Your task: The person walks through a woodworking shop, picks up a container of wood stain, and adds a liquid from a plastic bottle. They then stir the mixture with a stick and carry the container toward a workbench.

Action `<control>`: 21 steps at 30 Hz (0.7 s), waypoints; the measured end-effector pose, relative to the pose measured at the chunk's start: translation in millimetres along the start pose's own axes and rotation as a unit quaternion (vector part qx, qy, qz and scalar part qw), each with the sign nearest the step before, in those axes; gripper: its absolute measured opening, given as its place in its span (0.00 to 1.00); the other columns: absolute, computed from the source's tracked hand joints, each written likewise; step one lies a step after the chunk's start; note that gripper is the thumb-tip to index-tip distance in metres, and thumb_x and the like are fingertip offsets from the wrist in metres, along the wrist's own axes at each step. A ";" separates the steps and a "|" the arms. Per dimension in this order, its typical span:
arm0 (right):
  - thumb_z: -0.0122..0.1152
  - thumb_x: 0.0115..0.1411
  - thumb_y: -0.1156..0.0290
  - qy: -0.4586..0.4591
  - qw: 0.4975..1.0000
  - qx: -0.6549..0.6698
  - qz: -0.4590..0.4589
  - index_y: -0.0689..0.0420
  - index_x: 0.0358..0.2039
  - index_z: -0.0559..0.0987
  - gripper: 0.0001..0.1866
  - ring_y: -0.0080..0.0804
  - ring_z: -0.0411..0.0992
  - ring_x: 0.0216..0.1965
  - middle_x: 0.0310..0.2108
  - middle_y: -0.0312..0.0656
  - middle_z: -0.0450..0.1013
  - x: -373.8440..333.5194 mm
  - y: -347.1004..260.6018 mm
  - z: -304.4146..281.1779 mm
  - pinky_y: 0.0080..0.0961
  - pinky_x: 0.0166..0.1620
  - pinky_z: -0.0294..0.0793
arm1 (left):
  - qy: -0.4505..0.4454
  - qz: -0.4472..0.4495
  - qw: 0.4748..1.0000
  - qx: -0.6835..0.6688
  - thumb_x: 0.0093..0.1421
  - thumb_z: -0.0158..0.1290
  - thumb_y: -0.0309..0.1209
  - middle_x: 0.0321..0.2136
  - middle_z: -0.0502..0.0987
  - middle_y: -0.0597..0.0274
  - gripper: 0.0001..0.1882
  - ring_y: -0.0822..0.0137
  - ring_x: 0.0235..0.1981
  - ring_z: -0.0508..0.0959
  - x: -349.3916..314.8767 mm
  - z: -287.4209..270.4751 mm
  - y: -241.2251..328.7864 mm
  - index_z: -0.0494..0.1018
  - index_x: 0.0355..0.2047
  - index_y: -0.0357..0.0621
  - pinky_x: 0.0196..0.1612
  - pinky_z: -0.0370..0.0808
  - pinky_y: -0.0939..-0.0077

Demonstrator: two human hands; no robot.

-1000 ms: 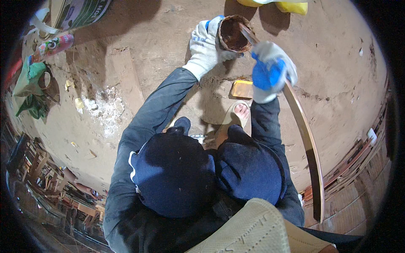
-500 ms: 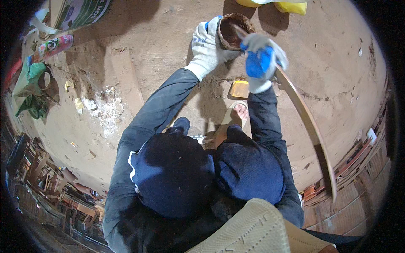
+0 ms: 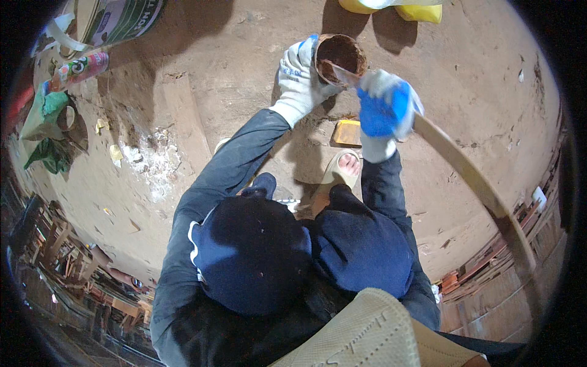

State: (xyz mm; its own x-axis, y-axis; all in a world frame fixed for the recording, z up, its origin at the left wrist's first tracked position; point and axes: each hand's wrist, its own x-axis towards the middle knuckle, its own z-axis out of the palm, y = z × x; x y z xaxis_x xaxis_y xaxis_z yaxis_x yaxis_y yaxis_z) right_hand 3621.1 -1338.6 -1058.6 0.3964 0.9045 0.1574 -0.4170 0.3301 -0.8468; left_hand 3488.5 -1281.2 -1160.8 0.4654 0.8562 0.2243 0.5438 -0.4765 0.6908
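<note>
A round, brown-crusted can (image 3: 343, 54) is tilted so its open mouth faces me. My left hand (image 3: 299, 79), in a white glove with blue fingers, is closed round the can's left side. My right hand (image 3: 386, 109), gloved the same way, grips a long, thin wooden strip (image 3: 468, 168). The strip's short end reaches into the mouth of the can at its lower edge, while the long end runs off to the lower right. Dark reddish-brown stuff coats the inside of the can; how full it is cannot be made out.
A small yellow block (image 3: 347, 133) lies on the dirt floor near my foot (image 3: 348, 164). Yellow objects (image 3: 419, 12) stand at the far edge. Far left are a large bucket (image 3: 125, 21), a drink can (image 3: 88, 66) and a green bag (image 3: 46, 116). Wood scraps (image 3: 73, 257) lie lower left.
My right hand has moved down toward me, and the strip's long end has swung outward to the right. The can has shifted slightly nearer in my left hand.
</note>
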 end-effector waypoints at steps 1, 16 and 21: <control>0.48 0.62 0.62 0.047 0.999 0.011 -0.012 0.60 0.17 0.65 0.20 0.37 0.65 0.24 0.19 0.42 0.63 -4.9 -15.8 13.7 0.30 0.31 0.64 | -0.008 -0.003 1.000 -0.015 0.35 0.70 0.54 0.50 0.66 0.54 0.51 0.52 0.52 0.66 -6.0 11.0 -6.5 0.60 0.56 0.48 0.52 0.65 0.57; 0.50 0.61 0.64 0.009 0.984 -0.143 -0.109 0.55 0.13 0.62 0.20 0.32 0.58 0.19 0.14 0.36 0.58 -7.6 -33.0 -0.3 0.31 0.27 0.60 | -0.002 0.114 0.977 -0.182 0.26 0.74 0.44 0.51 0.68 0.54 0.54 0.49 0.52 0.69 26.1 4.3 -1.9 0.62 0.56 0.48 0.55 0.67 0.58; 0.48 0.63 0.63 0.057 0.978 -0.194 -0.047 0.55 0.15 0.64 0.20 0.33 0.59 0.21 0.16 0.37 0.58 -13.7 -17.2 0.0 0.31 0.28 0.61 | 0.053 0.089 0.985 -0.136 0.25 0.74 0.41 0.49 0.69 0.53 0.53 0.48 0.49 0.70 19.5 7.6 13.4 0.62 0.54 0.47 0.53 0.68 0.57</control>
State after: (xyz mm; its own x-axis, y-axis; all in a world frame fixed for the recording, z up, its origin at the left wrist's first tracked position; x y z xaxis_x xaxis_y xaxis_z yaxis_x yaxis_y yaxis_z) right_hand 3622.9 -1356.6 -1046.2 0.5158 0.8320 0.2041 -0.0411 0.2620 -0.9642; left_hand 3510.1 -1272.4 -1152.5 0.4529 0.7871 0.4188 0.2470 -0.5621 0.7893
